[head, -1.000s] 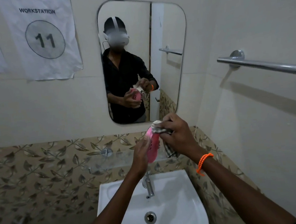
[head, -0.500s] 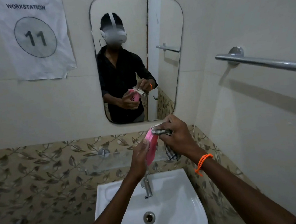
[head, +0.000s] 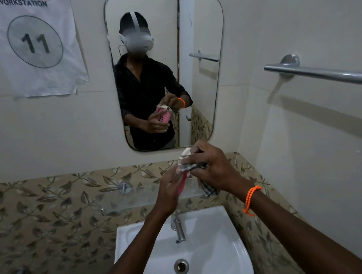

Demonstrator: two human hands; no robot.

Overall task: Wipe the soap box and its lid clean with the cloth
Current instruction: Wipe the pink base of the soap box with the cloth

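Cream tiled walls close in a small washroom, with a band of leaf-patterned tiles (head: 49, 208) running at waist height. A rounded mirror (head: 204, 72) hangs on the wall ahead, and it reflects a person in a black shirt with both hands raised. A chrome towel bar (head: 325, 76) crosses the right wall. Below stands a white sink (head: 219, 255) with a chrome tap (head: 179, 228), and a glass shelf (head: 124, 198) sits just above it.

Since a moment ago the view has drifted so that the mirror and the paper sit farther left and higher; the hands remain at the same spot above the tap, and the cloth has crept a little over the top of the box.

The left hand (head: 170, 191) is closed around the pink soap box (head: 183, 184), held on edge above the sink. The right hand (head: 212, 167), with an orange beaded band (head: 251, 198) at its wrist, grips the checked cloth (head: 208, 188) and presses it against the box's upper end.

A paper sign (head: 36, 45) on the left wall reads "WORKSTATION" above a circled "11".
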